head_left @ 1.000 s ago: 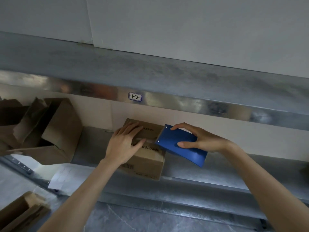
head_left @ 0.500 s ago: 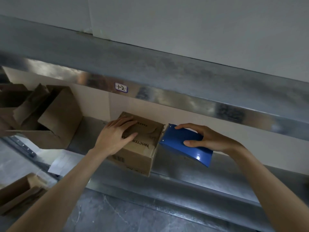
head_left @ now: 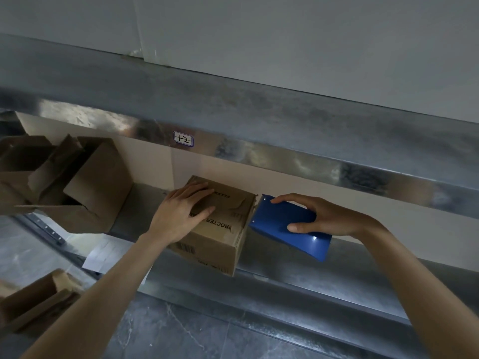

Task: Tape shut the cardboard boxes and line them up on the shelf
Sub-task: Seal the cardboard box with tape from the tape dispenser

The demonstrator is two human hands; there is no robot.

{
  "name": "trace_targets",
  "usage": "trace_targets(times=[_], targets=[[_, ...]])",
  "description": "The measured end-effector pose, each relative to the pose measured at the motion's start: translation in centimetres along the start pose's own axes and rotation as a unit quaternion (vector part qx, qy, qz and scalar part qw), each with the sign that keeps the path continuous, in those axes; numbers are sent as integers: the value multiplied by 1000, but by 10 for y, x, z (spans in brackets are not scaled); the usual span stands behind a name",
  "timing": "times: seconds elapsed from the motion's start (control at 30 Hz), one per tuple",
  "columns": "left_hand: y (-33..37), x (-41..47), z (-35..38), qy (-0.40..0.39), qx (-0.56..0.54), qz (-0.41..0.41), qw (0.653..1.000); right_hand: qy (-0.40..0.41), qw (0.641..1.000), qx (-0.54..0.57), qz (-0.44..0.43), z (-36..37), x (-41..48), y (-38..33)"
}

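Note:
A small brown cardboard box (head_left: 220, 242) with printed lettering and a barcode sits on the metal shelf (head_left: 311, 275), its flaps folded down. My left hand (head_left: 181, 216) presses flat on its top, fingers straight. My right hand (head_left: 326, 216) grips a blue tape dispenser (head_left: 285, 224), whose front edge touches the box's upper right edge. The tape itself is hidden.
An open, tipped cardboard box (head_left: 85, 187) and another open one (head_left: 18, 164) stand on the shelf to the left. A further box (head_left: 36, 299) lies on the floor at lower left. White paper (head_left: 103, 255) hangs off the shelf's front. An upper shelf beam (head_left: 259, 120) carries a label.
The blue dispenser has slid rightward off the box top to its right edge. My left hand stays pressed on the box. The camera view shifted a little.

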State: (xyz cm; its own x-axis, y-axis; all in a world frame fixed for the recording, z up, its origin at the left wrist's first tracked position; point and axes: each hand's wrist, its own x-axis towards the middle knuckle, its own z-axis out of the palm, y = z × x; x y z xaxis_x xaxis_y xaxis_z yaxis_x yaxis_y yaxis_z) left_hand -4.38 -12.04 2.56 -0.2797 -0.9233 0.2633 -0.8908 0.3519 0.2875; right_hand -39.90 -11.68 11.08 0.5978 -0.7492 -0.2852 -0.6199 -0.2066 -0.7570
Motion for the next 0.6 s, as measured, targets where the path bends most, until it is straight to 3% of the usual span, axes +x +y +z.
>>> trace_targets(times=[0.6], targets=[[1,-1,-1,2,-4,-2,1000,-10,1000,2,-2,9,4,-1]])
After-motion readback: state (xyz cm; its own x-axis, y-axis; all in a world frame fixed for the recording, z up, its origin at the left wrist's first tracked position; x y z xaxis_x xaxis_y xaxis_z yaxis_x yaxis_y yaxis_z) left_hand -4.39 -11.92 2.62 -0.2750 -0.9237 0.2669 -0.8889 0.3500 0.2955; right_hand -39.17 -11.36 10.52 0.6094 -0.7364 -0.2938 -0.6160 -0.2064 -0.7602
